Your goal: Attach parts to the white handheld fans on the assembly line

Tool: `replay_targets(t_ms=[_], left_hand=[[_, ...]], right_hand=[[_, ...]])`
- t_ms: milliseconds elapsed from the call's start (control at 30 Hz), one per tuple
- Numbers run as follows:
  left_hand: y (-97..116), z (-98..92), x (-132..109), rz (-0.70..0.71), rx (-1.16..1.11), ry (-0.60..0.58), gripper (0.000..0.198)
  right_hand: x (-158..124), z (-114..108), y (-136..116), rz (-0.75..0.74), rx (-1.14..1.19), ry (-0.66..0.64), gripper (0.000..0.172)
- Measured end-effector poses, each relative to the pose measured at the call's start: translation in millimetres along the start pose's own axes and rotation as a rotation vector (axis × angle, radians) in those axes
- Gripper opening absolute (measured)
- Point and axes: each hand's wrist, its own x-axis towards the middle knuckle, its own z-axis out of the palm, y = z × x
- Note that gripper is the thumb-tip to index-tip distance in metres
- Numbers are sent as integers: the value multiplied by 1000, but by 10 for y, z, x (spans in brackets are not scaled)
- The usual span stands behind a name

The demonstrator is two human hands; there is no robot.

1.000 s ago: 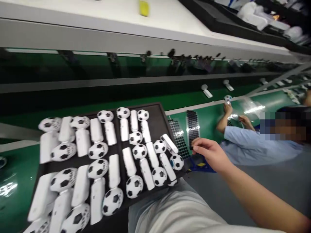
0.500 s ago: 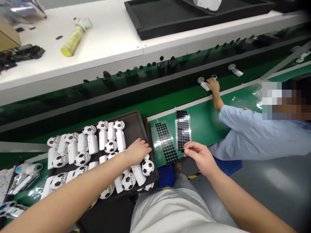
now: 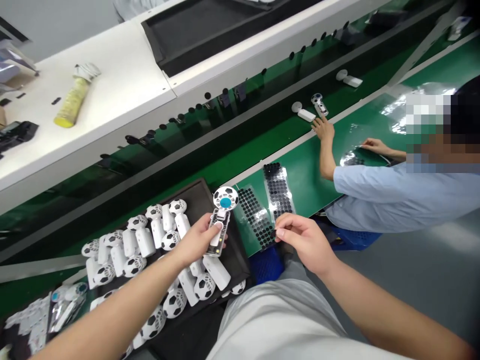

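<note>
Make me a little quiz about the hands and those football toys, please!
1. True or false: the left hand holds a football fan over the black tray.
2. Pick one. The right hand, beside the sheets of black dots, has its fingers: A spread flat; B pinched together; C balled in a fist.
3. Fill the gap: the round middle of the held fan's head is coloured ____.

Key: 1 true. 2 B. 3 blue.
</note>
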Motion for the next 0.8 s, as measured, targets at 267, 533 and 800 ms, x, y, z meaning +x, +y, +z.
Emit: replay_targets(t_ms=[267,533,800], left_hand=[[425,788,-419,-34,-748,105,49],[477,849,-599,-2,-818,195,48],[514,893,-731,40,-727,247,39]], right_hand=[[-17,540,-96,-16,-63,-31,8],[-120,565,-159,100,-84,-117,8],[-237,607,-290,18,-147,-133,9]])
